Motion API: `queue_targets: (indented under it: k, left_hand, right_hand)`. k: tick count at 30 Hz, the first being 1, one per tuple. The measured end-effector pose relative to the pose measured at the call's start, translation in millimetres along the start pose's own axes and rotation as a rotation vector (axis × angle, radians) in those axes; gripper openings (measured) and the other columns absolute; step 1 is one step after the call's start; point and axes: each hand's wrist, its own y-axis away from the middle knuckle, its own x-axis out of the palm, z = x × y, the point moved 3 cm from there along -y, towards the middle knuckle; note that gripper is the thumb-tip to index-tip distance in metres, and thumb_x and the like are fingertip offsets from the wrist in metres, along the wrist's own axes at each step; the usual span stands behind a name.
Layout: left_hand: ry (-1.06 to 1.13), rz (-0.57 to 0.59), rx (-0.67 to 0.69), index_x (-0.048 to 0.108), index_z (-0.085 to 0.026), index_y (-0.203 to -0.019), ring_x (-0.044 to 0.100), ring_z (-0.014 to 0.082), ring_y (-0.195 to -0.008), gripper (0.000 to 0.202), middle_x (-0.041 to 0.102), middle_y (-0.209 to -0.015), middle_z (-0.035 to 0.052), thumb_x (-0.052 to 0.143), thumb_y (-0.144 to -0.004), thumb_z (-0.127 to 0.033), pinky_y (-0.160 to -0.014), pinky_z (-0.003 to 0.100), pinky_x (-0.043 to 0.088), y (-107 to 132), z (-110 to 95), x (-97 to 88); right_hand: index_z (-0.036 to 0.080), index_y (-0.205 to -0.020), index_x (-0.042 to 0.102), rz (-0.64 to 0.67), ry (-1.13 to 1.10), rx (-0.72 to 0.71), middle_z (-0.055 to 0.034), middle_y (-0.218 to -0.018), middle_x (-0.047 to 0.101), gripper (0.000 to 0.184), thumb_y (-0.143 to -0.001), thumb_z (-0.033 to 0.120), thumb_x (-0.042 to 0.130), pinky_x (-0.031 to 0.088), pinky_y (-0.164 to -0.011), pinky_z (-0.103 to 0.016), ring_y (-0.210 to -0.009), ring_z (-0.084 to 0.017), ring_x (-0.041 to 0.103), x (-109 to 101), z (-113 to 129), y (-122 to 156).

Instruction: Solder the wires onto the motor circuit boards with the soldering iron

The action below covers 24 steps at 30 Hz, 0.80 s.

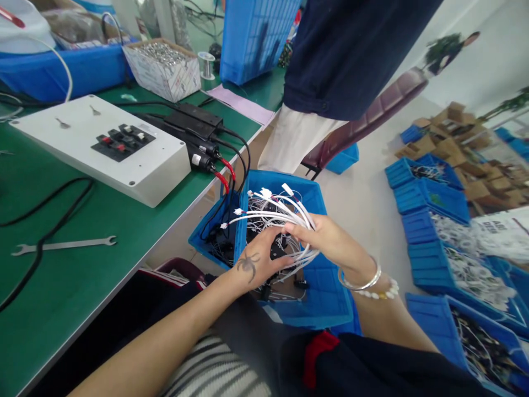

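Observation:
A bundle of white cables with small plugs (273, 212) fans out over a blue plastic bin (326, 298) on my lap. My right hand (326, 240), with bracelets at the wrist, is closed round the bundle from the right. My left hand (258, 262), with a spider tattoo on its back, reaches into the bin under the bundle and its fingers curl among the cables. More white and black wires lie loose in the bin below.
A green bench (61, 286) at left carries a white test box (103, 146), black adapters (194, 121), black leads and a spanner (61, 244). A standing person (343, 60) is beyond the bin. Blue bins of cables (454, 259) and cardboard boxes crowd the floor at right.

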Motion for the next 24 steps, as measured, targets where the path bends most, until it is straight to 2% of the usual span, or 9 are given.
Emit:
queue_targets:
  k: [3,5,11,15,19,21,24]
  left_hand:
    - [-0.020,-0.164,-0.088,0.059,-0.017,-0.129,0.061,0.0273,-0.119,0.038,0.060,-0.133,0.0117,0.063,-0.097,-0.039,-0.102,0.052,0.053,0.0,12.0,-12.8]
    - [-0.023,-0.182,-0.107,0.058,-0.017,-0.131,0.059,0.0290,-0.123,0.040,0.058,-0.136,0.0123,0.064,-0.097,-0.038,-0.104,0.054,0.051,-0.7,18.5,-18.2]
    - [0.028,0.045,-0.065,0.063,-0.017,-0.124,0.066,0.0233,-0.108,0.034,0.066,-0.124,0.0101,0.064,-0.097,-0.038,-0.096,0.047,0.057,-2.8,22.0,-7.3]
    - [0.012,0.030,-0.163,0.060,-0.017,-0.128,0.063,0.0259,-0.115,0.037,0.062,-0.131,0.0114,0.064,-0.097,-0.037,-0.098,0.049,0.056,-5.4,41.7,-10.0]
    - [0.020,0.082,-0.257,0.062,-0.017,-0.124,0.066,0.0231,-0.107,0.034,0.065,-0.124,0.0103,0.063,-0.098,-0.038,-0.093,0.045,0.058,-8.1,63.3,-5.2]
    - [0.036,0.104,-0.272,0.061,-0.017,-0.126,0.066,0.0234,-0.107,0.036,0.064,-0.125,0.0106,0.063,-0.098,-0.038,-0.092,0.045,0.059,-9.0,66.1,1.9]
    - [0.076,0.138,-0.231,0.059,-0.017,-0.130,0.065,0.0250,-0.111,0.039,0.063,-0.130,0.0115,0.064,-0.097,-0.037,-0.094,0.047,0.058,-10.9,60.0,10.7]
  right_hand:
    - [0.011,-0.097,0.060,0.004,-0.041,0.001,0.0020,-0.075,0.053,0.039,-0.099,0.050,0.057,0.044,-0.055,-0.018,-0.059,-0.005,0.047,3.9,-1.2,2.1]
    - [0.011,-0.096,0.060,0.010,-0.068,-0.001,0.0028,-0.072,0.051,0.041,-0.100,0.052,0.055,0.043,-0.053,-0.017,-0.057,-0.004,0.044,7.0,-1.0,5.1]
    - [0.011,-0.092,0.059,0.018,-0.126,-0.027,0.0042,-0.067,0.048,0.042,-0.099,0.053,0.057,0.039,-0.051,-0.017,-0.054,-0.004,0.041,13.7,4.4,10.4]
    - [0.012,-0.091,0.059,-0.001,-0.154,-0.041,0.0050,-0.064,0.046,0.046,-0.098,0.056,0.056,0.038,-0.051,-0.017,-0.053,-0.004,0.039,13.6,6.8,11.9]
    - [0.012,-0.093,0.060,-0.006,-0.178,-0.049,0.0046,-0.063,0.047,0.049,-0.097,0.060,0.055,0.037,-0.051,-0.018,-0.052,-0.005,0.041,17.9,8.8,16.8]
    - [0.012,-0.096,0.060,-0.020,-0.190,-0.048,0.0043,-0.061,0.048,0.050,-0.096,0.062,0.054,0.035,-0.051,-0.019,-0.052,-0.005,0.042,20.4,8.9,18.8]
    - [0.013,-0.098,0.062,-0.021,-0.194,-0.048,0.0031,-0.059,0.049,0.050,-0.095,0.062,0.056,0.033,-0.052,-0.020,-0.053,-0.006,0.044,23.4,8.7,19.9]
